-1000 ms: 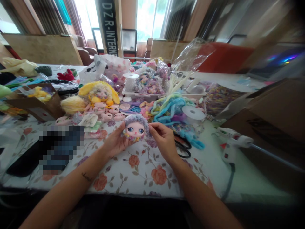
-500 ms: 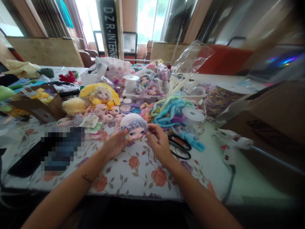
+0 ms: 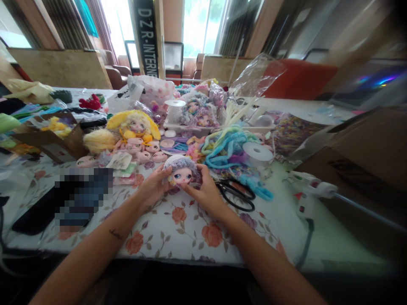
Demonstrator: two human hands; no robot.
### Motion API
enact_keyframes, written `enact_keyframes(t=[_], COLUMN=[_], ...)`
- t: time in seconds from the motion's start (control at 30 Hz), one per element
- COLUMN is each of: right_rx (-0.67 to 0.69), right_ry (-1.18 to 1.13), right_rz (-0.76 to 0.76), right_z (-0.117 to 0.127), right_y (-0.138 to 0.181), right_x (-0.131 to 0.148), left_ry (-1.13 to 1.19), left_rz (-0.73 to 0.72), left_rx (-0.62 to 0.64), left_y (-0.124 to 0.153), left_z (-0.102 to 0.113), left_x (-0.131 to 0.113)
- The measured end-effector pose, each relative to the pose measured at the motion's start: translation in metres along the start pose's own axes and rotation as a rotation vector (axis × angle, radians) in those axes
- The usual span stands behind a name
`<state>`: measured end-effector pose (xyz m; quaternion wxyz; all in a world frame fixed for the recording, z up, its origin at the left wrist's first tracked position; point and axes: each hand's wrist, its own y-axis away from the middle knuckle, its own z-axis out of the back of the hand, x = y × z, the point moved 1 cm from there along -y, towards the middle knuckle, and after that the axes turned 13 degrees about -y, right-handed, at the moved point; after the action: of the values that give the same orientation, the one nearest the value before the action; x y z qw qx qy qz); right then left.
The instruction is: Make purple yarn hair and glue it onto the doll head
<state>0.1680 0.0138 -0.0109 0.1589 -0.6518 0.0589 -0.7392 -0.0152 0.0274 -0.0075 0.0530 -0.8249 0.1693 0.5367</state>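
Note:
A small doll head [image 3: 180, 171] with fuzzy lavender hair and blue eyes faces me, held just above the floral tablecloth [image 3: 187, 231]. My left hand [image 3: 152, 188] grips its left side with the thumb on the hair. My right hand [image 3: 205, 192] cups it from the right and below. Both hands hold the same head.
Black scissors [image 3: 237, 195] lie just right of my right hand. A white glue gun [image 3: 310, 190] rests at the right. Blue yarn [image 3: 227, 146], a white ribbon spool [image 3: 257, 152], several bare pink doll faces [image 3: 144, 150], a yellow-haired doll [image 3: 133, 125] and a cardboard box [image 3: 47, 137] crowd the table behind.
The doll head tipped forward, showing its white crown, then came back upright facing me. My right hand slid from the head's side to under it, and both hands sank slightly.

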Motion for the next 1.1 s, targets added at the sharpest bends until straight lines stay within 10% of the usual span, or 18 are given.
enact_keyframes(t=[0.53,1.1], right_rx=[0.085,0.065], right_ry=[0.123,-0.105], right_rz=[0.262,0.160], right_z=[-0.011,-0.015], right_y=[0.003,0.011], right_x=[-0.013,0.001], left_ry=[0.305,0.190], left_rz=[0.072,0.078], left_rx=[-0.068,-0.024], left_y=[0.001,0.001], left_z=[-0.012,-0.010], left_x=[-0.013,-0.009])
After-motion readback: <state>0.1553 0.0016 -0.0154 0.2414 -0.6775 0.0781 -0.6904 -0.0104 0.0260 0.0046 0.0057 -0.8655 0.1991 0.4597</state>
